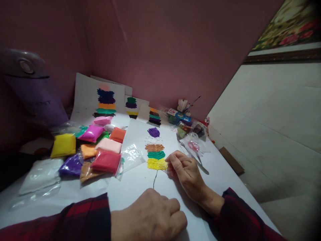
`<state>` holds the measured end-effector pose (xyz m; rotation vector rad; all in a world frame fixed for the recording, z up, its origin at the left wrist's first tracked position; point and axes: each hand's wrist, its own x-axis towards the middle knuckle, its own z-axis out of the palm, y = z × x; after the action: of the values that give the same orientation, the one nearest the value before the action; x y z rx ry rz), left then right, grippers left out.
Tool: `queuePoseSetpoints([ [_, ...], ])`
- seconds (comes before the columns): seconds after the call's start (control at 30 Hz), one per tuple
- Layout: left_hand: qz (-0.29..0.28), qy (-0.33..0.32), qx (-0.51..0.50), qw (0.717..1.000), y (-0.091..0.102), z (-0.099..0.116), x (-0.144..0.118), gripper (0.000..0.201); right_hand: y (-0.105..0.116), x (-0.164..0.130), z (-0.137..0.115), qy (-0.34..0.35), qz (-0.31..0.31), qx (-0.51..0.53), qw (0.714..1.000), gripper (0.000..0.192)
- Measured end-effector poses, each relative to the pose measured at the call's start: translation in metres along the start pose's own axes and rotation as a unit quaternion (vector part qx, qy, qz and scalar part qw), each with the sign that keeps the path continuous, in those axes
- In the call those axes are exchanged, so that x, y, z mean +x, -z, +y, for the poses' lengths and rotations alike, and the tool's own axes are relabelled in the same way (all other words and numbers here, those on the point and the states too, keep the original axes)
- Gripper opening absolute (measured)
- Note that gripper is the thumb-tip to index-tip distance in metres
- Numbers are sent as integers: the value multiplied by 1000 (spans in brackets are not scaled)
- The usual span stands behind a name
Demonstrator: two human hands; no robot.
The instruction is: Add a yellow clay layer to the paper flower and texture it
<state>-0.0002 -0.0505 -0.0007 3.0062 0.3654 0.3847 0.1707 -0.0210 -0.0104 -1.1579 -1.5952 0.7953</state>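
A white table (140,187) is set into a corner formed by a mauve wall (163,43) and a pale wall at the right, where a framed flower picture (288,26) is hung; packets of coloured clay (92,147) are heaped at the left, and finished sheets (104,97) are propped at the back; scissors (197,152) are seen in a clear bag just beyond the right hand. A white sheet (142,134) bearing stacked clay bands is laid at the centre; the yellow band (156,164) is lowest. The right hand (187,172) is curled, its fingertips (169,164) pinched narrowly against the yellow band's right edge; whether anything is held cannot be told. The left hand (150,216) is closed in a loose fist, resting on the sheet below the drawn stem (154,180).
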Motion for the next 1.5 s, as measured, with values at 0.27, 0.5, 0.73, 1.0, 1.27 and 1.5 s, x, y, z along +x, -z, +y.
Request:
queuePoseSetpoints([
  [0.27, 5, 0, -1, 1000, 0, 0, 2, 13, 0, 1, 2, 3, -2, -12, 1000, 37],
  [0.5, 10, -2, -1, 1000, -2, -1, 2, 14, 1, 0, 1, 6, -5, -15, 1000, 37],
  [0.73, 5, -2, -2, 1000, -1, -1, 1, 14, 0, 0, 2, -5, -4, -3, 1000, 34],
  [1.0, -1, 0, -2, 1000, 1, 0, 1, 14, 1, 0, 2, 1, 0, -7, 1000, 36],
  [1.27, 11, -5, 0, 1000, -2, -1, 0, 13, 1, 0, 2, 2, 3, -28, 1000, 38],
  [1.5, 9, -5, 3, 1000, -2, -2, 1, 13, 1, 0, 2, 0, 4, -33, 999, 38],
])
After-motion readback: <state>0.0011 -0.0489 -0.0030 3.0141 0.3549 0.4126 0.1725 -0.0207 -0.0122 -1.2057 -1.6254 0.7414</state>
